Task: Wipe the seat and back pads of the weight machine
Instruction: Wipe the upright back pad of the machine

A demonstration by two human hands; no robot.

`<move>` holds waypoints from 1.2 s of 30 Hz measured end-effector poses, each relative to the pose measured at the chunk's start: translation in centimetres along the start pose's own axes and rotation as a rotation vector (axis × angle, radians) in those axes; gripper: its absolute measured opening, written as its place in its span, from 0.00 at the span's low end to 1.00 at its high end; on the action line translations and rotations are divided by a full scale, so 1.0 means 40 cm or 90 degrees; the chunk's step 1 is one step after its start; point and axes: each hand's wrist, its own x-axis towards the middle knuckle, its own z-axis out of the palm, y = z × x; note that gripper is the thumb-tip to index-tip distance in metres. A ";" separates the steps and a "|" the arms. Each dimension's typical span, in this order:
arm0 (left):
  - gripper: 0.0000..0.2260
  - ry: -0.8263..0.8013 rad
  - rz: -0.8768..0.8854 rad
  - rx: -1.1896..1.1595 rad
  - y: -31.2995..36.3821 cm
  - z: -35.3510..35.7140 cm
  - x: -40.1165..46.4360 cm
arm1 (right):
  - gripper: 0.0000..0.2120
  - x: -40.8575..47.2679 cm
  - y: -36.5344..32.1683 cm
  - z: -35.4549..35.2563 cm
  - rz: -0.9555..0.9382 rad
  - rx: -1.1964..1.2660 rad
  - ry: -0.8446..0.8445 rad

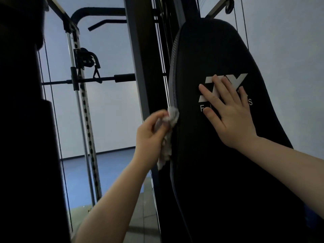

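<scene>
At the left edge of the back pad [219, 50], the left hand [149, 135] pinches a crumpled pale cloth [168, 135] between thumb and curled fingers, its bunched top touching the grey ribbed side piping [172, 71] and its loose tail hanging down alongside that seam; just to the right, the right hand [228, 113] lies flat on the pad's black face, fingers straight and spread, holding nothing, seemingly steadying it. The pad stands nearly upright, long axis running up and slightly rightward away from the hands, so the left hand with the cloth is the nearer one for stroking along the edge seam. Under the right hand a white logo [236, 79] is partly covered; beneath it only "F" and a final "S" can be read. Left of the pad rise the dark frame upright [138, 67] and a perforated guide rail [87, 120] with a hanging strap handle [96, 72]
</scene>
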 end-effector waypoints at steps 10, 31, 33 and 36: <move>0.08 0.051 -0.028 0.012 -0.007 0.016 -0.015 | 0.24 -0.003 0.003 0.000 -0.007 -0.002 0.025; 0.04 0.133 -0.244 0.058 -0.107 0.094 -0.615 | 0.23 -0.119 -0.031 0.003 0.059 -0.052 0.017; 0.07 0.134 -0.275 0.053 -0.096 0.112 -0.675 | 0.24 -0.116 -0.031 -0.004 0.073 -0.073 0.011; 0.10 0.182 -0.244 0.059 -0.090 0.104 -0.627 | 0.25 -0.123 -0.027 -0.006 0.067 -0.083 0.010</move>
